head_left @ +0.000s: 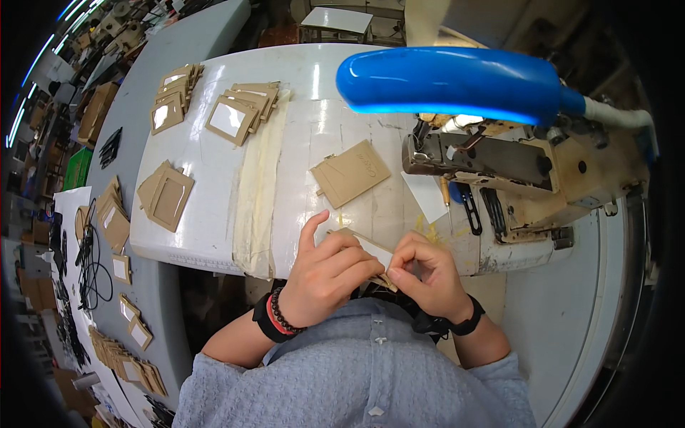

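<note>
Working at the near edge of a white table (200, 207), with a sewing machine (514, 160) standing to the far right. Grasping with the left hand (325, 274), bent over a brown card holder (377, 251), thumb hidden and one finger lifted clear; pinching its near right corner between thumb and forefinger of the right hand (432, 278). Best, probably, to steady the piece with the left fingers without buckling it, and to make only small moves with the right fingertips, close to the edge. Held between both hands, before the body, at the table's near edge. Slanting, seemingly, along its long axis from far left to near right, white panel upward; cannot tell which end is the top, being partly covered. Beyond, near the machine, with an awl (444, 191) lying handle away.
</note>
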A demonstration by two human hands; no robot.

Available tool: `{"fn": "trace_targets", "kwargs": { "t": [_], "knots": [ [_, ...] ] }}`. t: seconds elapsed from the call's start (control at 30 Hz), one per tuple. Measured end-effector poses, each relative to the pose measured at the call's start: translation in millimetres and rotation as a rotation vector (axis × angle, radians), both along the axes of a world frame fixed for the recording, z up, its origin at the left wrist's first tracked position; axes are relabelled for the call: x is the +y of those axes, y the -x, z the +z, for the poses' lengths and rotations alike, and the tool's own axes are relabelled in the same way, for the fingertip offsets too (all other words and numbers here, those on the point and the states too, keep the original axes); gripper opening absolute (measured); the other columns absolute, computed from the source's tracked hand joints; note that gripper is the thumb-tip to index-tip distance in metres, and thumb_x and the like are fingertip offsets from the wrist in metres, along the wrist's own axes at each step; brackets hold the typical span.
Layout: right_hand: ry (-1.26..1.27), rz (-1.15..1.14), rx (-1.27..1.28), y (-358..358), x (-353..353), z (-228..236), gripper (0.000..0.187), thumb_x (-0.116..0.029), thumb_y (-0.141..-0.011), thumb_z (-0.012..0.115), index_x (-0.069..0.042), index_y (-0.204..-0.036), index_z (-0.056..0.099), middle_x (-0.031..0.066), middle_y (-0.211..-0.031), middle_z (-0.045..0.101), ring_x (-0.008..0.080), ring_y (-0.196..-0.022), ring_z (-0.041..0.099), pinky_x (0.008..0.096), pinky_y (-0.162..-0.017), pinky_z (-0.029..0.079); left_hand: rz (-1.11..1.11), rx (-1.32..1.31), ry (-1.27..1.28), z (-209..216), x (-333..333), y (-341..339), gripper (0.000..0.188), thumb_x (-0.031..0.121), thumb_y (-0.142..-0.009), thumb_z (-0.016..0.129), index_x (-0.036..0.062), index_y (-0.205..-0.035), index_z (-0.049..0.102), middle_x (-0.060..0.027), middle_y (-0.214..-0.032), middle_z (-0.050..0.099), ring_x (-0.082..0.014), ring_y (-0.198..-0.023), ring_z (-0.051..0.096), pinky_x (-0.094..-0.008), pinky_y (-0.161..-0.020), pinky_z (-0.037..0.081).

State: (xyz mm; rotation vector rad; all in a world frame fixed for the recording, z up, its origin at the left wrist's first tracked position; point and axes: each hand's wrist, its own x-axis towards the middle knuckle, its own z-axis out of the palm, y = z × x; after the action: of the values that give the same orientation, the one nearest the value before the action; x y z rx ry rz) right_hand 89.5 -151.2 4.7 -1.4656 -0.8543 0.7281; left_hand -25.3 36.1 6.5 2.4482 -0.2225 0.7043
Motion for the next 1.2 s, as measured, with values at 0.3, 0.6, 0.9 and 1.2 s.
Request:
{"fn": "trace_targets", "kwargs": {
  "t": [0.3,0.6,0.9,1.2],
  "knots": [
    [-0.113,-0.149,0.34,8.0,10.4,1.0,0.012,-0.016,-0.108,0.043,-0.005,-0.105,0.048,0.0048,-0.102,0.055,0.011,-0.093,0.05,0.0299,-0.091,0.041,-0.04,0.126,0.105,7.1,3.3,-8.2,0.027,-0.005,-0.072,0.07,0.013,-0.093,0.069,-0.0003,-0.083,0.063,-0.0189,-0.091,0.064,-0.052,-0.113,0.032],
    [-0.326,-0.196,0.856,-15.3,12.3,-11.2,0.018,-0.019,-0.111,0.038,-0.009,-0.099,0.046,0.0004,-0.08,0.046,0.0134,-0.081,0.048,0.0306,-0.084,0.041,-0.148,0.237,0.159,6.1,10.9,-16.8,0.016,0.003,-0.083,0.073,0.014,-0.094,0.068,0.0,-0.082,0.062,-0.0192,-0.084,0.064,-0.0464,-0.107,0.037],
    [-0.517,-0.153,1.171,-29.2,-7.7,-21.5,0.019,-0.024,-0.111,0.04,-0.012,-0.095,0.042,-0.0046,-0.072,0.033,0.0066,-0.057,0.027,0.0233,-0.056,0.028,-0.311,0.324,0.169,3.0,16.5,-32.0,0.012,0.005,-0.086,0.07,0.0134,-0.094,0.067,0.0,-0.086,0.065,-0.0206,-0.088,0.064,-0.047,-0.106,0.037],
    [-0.38,-0.353,0.655,-43.0,-37.6,-15.9,0.016,-0.028,-0.111,0.041,-0.013,-0.105,0.043,-0.0057,-0.072,0.031,0.0033,-0.051,0.021,0.0206,-0.048,0.02,-0.34,0.379,0.124,5.1,12.9,-33.0,0.011,0.004,-0.086,0.069,0.0128,-0.091,0.067,0.0004,-0.085,0.065,-0.0215,-0.089,0.064,-0.0493,-0.108,0.034]
  ]
}}
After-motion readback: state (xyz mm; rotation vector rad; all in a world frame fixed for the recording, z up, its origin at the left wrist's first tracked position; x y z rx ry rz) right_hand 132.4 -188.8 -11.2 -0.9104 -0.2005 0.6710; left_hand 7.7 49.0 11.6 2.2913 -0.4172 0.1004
